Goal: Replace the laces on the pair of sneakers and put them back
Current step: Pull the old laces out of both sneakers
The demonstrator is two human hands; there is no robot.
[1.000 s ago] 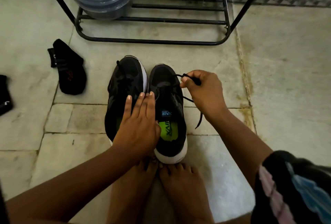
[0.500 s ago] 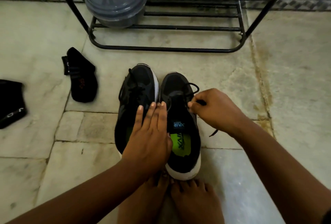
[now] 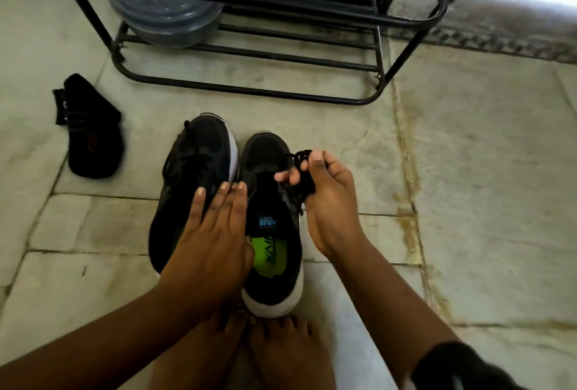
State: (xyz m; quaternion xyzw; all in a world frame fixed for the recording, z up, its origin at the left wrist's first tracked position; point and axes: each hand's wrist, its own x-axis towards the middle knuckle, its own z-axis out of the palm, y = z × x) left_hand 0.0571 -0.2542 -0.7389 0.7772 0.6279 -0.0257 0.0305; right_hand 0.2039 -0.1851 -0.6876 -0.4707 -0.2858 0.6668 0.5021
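At the near edge of the stone floor point(image 3: 468, 171), two bare feet point(image 3: 274, 355) sit side by side, toes touching the heel of the right sneaker point(image 3: 274, 283). Just beyond them the pair of black sneakers stands together, toes pointing away. The left hand point(image 3: 209, 252) lies flat with straight fingers across the left sneaker point(image 3: 199, 158), its inner edge against the right one's collar, gripping nothing. The right sneaker shows a green insole and a blue tongue label. Above its right side, the right hand point(image 3: 324, 202) has its fingers curled around a bunched black lace point(image 3: 301, 157), which trails down to the shoe's eyelets. Farther off to the left, a black sock point(image 3: 93, 143) lies on the floor. At the far side stands a black metal rack point(image 3: 256, 93), a lidded grey container point(image 3: 165, 12) on its lower bars.
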